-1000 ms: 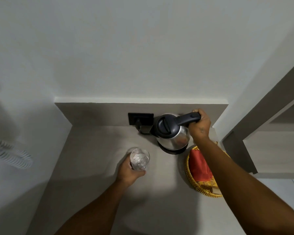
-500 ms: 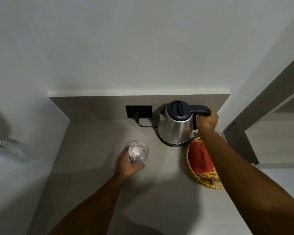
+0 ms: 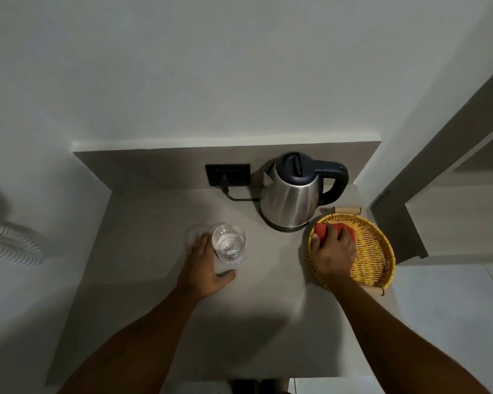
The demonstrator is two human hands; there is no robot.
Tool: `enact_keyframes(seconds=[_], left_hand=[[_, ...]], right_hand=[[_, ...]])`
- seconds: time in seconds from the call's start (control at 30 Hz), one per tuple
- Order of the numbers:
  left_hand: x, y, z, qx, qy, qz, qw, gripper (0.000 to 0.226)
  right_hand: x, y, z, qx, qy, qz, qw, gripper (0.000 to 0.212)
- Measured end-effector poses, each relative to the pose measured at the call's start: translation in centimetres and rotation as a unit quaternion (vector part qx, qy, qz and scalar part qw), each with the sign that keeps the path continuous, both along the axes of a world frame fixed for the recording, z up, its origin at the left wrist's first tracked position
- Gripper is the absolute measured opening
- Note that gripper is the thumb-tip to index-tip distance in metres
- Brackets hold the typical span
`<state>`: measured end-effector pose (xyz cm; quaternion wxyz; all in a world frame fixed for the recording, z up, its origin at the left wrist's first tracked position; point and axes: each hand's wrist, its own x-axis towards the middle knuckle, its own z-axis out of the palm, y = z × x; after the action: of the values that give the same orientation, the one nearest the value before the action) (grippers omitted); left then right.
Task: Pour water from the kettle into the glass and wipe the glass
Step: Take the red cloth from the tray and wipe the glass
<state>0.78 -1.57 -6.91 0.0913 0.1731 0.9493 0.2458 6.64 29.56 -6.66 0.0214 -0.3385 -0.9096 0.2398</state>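
Note:
A steel kettle point(image 3: 292, 194) with a dark lid and handle stands upright on its base at the back of the grey counter point(image 3: 160, 294). A clear glass point(image 3: 228, 243) with water in it stands left of the kettle, and my left hand point(image 3: 204, 265) wraps around its left side. My right hand point(image 3: 333, 253) lies inside the yellow woven basket point(image 3: 376, 251), fingers closed on a red cloth point(image 3: 322, 230) that it mostly covers.
A black wall socket point(image 3: 228, 174) behind the counter holds the kettle's plug and cord. A white coiled cord point(image 3: 9, 245) hangs at the far left. A wall edge and a lower shelf lie to the right of the counter.
The kettle went from tilted over the counter back upright onto its base. My right hand let go of its handle and moved down into the basket onto the red cloth.

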Motion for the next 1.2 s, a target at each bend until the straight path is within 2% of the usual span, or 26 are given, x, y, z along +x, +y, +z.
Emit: enact_keyframes(seconds=[0.07, 0.13, 0.4, 0.5, 0.57, 0.67, 0.73, 0.8, 0.97, 1.2], left_hand=[[0.2, -0.1, -0.6, -0.074, 0.008, -0.018, 0.997, 0.112], [0.7, 0.0, -1.3, -0.109, 0.032, -0.014, 0.993, 0.112], [1.0, -0.2, -3.0, -0.130, 0.095, -0.002, 0.987, 0.110], [0.9, -0.3, -3.2, -0.124, 0.087, -0.006, 0.988, 0.115], [0.7, -0.3, -2.9, -0.087, 0.066, 0.014, 0.994, 0.119], [-0.3, 0.2, -1.1, 0.122, 0.020, 0.074, 0.990, 0.102], [-0.9, 1.1, -0.1, 0.232, 0.022, 0.088, 0.968, 0.088], [-1.2, 2.2, 0.7, 0.280, 0.000, 0.093, 0.955, 0.076], [-1.5, 1.9, 1.2, 0.266, -0.036, 0.110, 0.957, 0.073], [-2.5, -3.1, 3.8, 0.238, 0.001, 0.163, 0.958, 0.069]], right_hand=[[-0.3, 0.3, -0.3, 0.007, -0.028, 0.007, 1.000, 0.055], [-0.2, 0.4, -0.5, 0.008, -0.043, 0.006, 0.999, 0.056], [-0.3, 0.4, -0.3, 0.056, -0.042, 0.016, 0.997, 0.050], [-0.1, 0.0, 1.1, 0.048, 0.009, -0.014, 0.999, 0.046], [0.2, -1.2, 2.2, 0.053, 0.077, -0.024, 0.995, 0.046], [1.1, -5.3, 3.2, 0.064, 0.151, 0.033, 0.986, 0.046], [1.3, -8.4, 3.0, 0.055, 0.141, 0.094, 0.984, 0.044], [0.7, -10.6, 2.4, 0.027, 0.117, 0.147, 0.982, 0.044], [-1.6, -11.9, -0.4, -0.013, 0.043, 0.248, 0.968, 0.051], [-4.3, -15.8, -2.2, 0.027, 0.049, 0.319, 0.946, 0.053]])
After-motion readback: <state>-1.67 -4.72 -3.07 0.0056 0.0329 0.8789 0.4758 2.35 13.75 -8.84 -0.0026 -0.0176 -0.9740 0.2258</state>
